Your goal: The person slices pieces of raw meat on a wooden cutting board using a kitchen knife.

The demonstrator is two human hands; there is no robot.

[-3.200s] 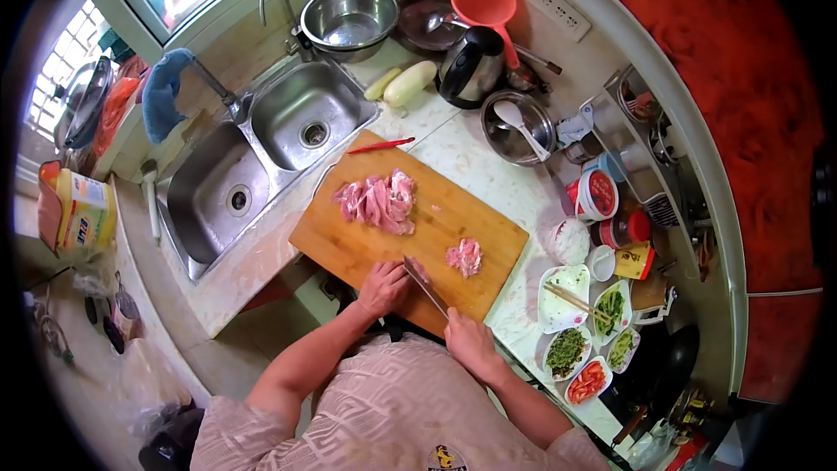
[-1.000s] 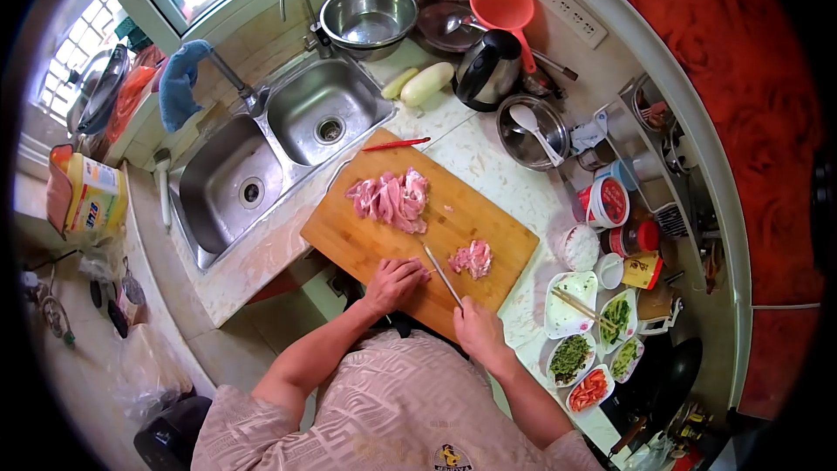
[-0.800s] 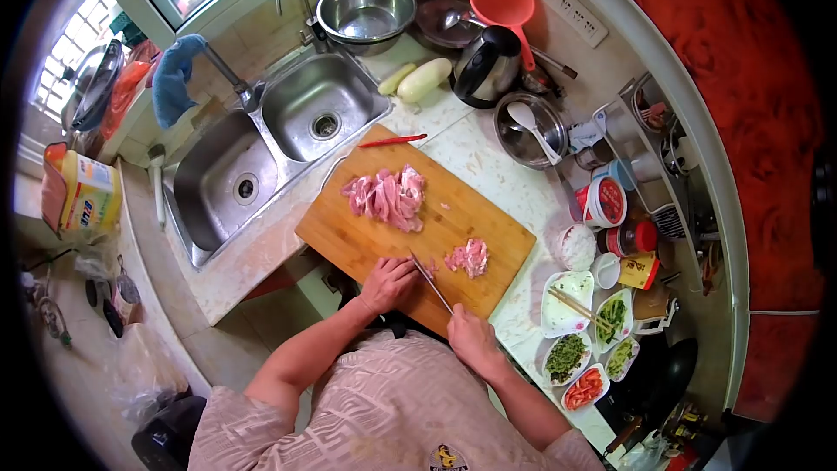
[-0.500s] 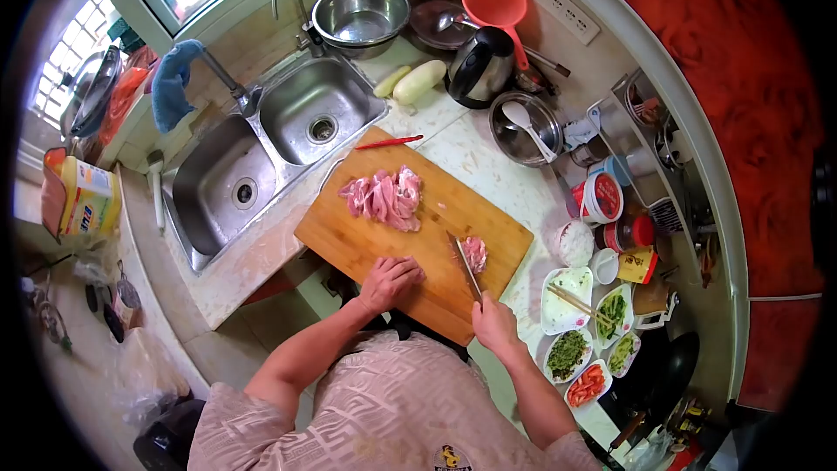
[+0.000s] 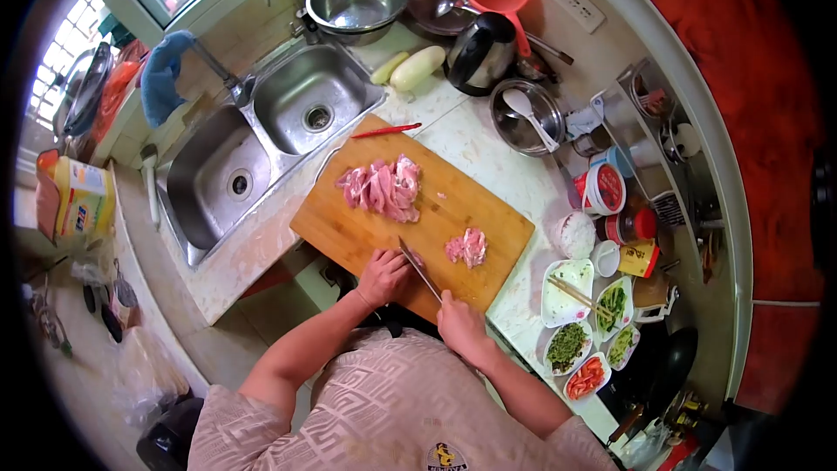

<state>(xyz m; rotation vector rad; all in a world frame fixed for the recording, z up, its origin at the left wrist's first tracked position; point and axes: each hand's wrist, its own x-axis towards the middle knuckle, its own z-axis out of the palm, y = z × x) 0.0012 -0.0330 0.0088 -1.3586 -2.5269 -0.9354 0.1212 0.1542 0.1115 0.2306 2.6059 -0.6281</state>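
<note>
A wooden cutting board [image 5: 366, 249] lies at the counter's front edge. My right hand [image 5: 460, 324] grips a kitchen knife [image 5: 420, 270], its blade slanting up and left across the board. Close by the blade, my left hand [image 5: 384, 276] has its fingers curled down on a piece of raw meat [image 5: 417, 259]; most of that piece is hidden by the hand and knife. A larger heap of sliced raw meat [image 5: 384, 188] sits toward the upper left of the board. A smaller pile of cut meat [image 5: 467, 248] lies to the right. One red chili [image 5: 387, 131] rests along the board's far edge.
Left of the board is a double sink [image 5: 222, 176]. Behind stand a metal basin [image 5: 356, 2], an electric kettle [image 5: 482, 54] and a steel bowl [image 5: 527, 117] with a white spoon. To the right are several dishes of chopped vegetables [image 5: 568, 347] and a white tray [image 5: 567, 295] with chopsticks.
The knife in my right hand has moved left, from the small meat pile to beside my left hand. That pile now lies uncovered and more spread. My left hand stays near the same spot.
</note>
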